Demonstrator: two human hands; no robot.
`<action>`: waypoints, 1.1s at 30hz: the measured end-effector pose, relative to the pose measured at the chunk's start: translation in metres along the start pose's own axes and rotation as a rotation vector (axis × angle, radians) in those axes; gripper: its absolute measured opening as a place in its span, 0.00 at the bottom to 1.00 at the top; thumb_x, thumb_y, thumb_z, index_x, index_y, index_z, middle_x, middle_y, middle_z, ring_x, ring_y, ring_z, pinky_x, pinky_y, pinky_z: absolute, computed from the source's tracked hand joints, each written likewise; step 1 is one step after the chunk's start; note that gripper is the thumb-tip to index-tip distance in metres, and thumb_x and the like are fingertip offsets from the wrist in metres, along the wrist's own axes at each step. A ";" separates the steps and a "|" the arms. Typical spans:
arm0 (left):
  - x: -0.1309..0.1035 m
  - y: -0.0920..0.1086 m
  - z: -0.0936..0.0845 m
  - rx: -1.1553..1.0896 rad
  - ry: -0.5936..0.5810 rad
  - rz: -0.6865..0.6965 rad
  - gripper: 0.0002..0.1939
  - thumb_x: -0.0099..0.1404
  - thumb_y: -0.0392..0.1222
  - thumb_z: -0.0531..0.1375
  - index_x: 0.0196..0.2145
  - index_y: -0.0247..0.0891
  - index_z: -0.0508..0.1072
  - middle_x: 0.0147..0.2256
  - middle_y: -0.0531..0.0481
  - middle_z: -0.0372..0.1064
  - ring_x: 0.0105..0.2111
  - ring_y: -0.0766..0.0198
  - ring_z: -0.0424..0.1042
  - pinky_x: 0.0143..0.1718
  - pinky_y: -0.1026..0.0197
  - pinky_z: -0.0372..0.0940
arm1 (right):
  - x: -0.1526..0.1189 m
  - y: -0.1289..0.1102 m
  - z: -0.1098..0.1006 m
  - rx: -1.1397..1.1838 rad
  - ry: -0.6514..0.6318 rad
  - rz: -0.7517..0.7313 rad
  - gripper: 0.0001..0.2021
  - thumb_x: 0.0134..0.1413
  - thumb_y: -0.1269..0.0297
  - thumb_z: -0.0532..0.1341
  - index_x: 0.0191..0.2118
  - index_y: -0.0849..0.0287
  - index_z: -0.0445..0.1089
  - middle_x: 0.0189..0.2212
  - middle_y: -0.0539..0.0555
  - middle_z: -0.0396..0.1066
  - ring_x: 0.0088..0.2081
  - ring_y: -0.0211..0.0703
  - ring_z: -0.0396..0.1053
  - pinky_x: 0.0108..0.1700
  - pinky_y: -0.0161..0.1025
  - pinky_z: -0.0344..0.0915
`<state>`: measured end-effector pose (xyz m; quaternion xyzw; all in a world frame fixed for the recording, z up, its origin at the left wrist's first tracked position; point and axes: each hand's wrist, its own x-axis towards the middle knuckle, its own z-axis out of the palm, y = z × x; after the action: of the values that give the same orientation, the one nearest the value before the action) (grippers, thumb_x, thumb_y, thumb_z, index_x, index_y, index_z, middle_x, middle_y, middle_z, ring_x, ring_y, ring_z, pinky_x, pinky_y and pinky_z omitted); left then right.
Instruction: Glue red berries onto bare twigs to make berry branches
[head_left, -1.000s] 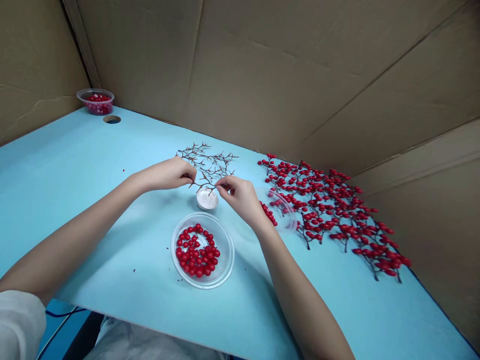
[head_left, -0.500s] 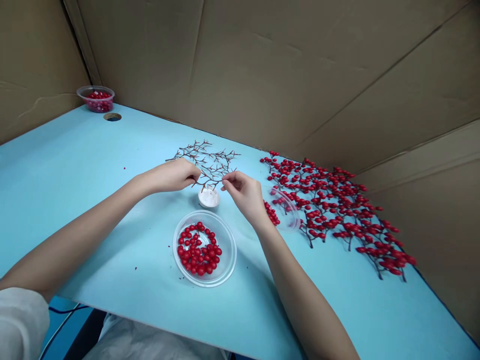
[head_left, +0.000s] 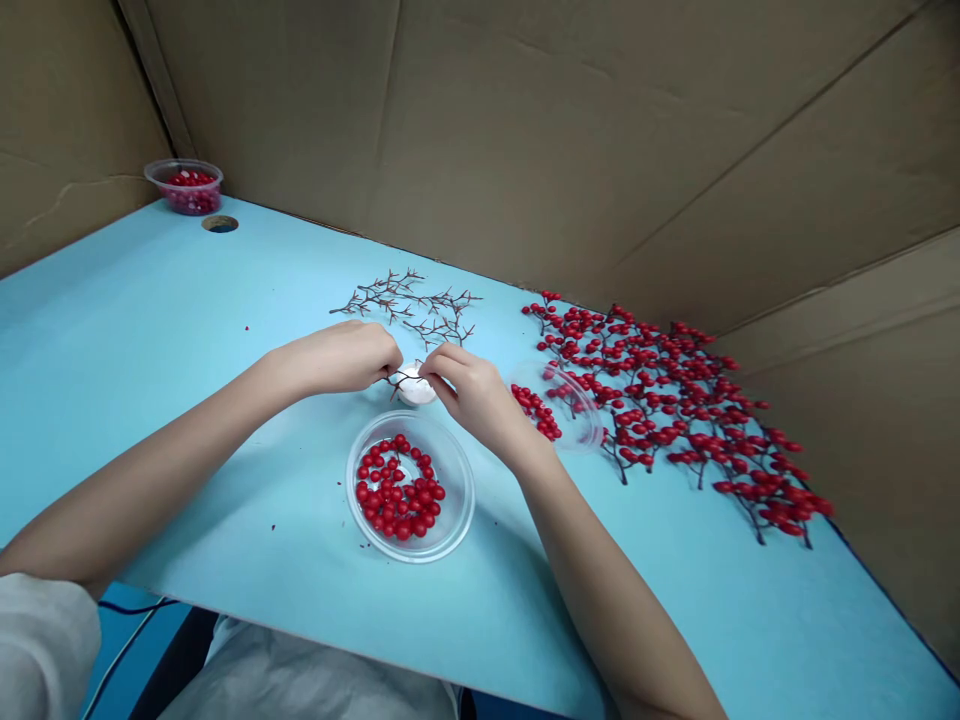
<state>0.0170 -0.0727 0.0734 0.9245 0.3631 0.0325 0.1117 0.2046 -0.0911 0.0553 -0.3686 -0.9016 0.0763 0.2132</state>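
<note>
My left hand (head_left: 356, 357) is closed on a thin brown artificial twig (head_left: 405, 377), its fist hiding part of the stem. At the twig's right end my right hand (head_left: 469, 393) pinches, thumb against fingertips; whether a berry is between them is hidden. Directly below the twig stands a small white cup (head_left: 417, 389) with white contents, partly covered by it. Nearer me, a round clear plastic bowl (head_left: 457, 500) holds loose red berries (head_left: 401, 515). Beyond my hands lie several bare brown twigs (head_left: 442, 330).
To the right spread many twigs full of red berries (head_left: 660, 400). A clear container (head_left: 585, 420) with more berries lies between them and my right wrist. At the far left corner stand another berry tub (head_left: 193, 200) and a round table hole (head_left: 220, 224). Cardboard walls (head_left: 487, 130) enclose the table.
Both hands have come slightly closer together, the right one moving left. The held twig has dropped toward me, now in front of the white cup and apart from the bare twigs behind.
</note>
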 end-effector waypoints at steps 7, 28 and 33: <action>-0.001 0.004 0.001 -0.030 0.019 -0.043 0.09 0.53 0.31 0.50 0.20 0.36 0.68 0.21 0.50 0.64 0.22 0.65 0.61 0.25 0.63 0.49 | 0.001 0.000 0.008 -0.028 -0.070 -0.037 0.09 0.52 0.75 0.47 0.27 0.60 0.62 0.27 0.53 0.61 0.28 0.37 0.59 0.30 0.33 0.57; -0.005 0.002 -0.018 0.010 0.133 -0.060 0.11 0.57 0.33 0.48 0.26 0.36 0.69 0.27 0.51 0.68 0.27 0.67 0.64 0.26 0.66 0.53 | 0.000 0.012 -0.014 -0.054 0.061 0.076 0.08 0.53 0.73 0.50 0.31 0.60 0.65 0.28 0.54 0.64 0.30 0.38 0.63 0.31 0.34 0.59; 0.002 0.000 -0.008 -0.061 0.363 -0.120 0.11 0.57 0.33 0.48 0.28 0.36 0.70 0.28 0.51 0.68 0.29 0.66 0.65 0.28 0.67 0.55 | -0.001 0.014 -0.024 -0.070 0.103 0.123 0.08 0.53 0.73 0.50 0.31 0.61 0.66 0.27 0.54 0.64 0.30 0.39 0.63 0.30 0.35 0.58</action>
<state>0.0172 -0.0699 0.0813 0.8764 0.4305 0.2029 0.0739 0.2250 -0.0821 0.0722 -0.4340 -0.8671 0.0385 0.2413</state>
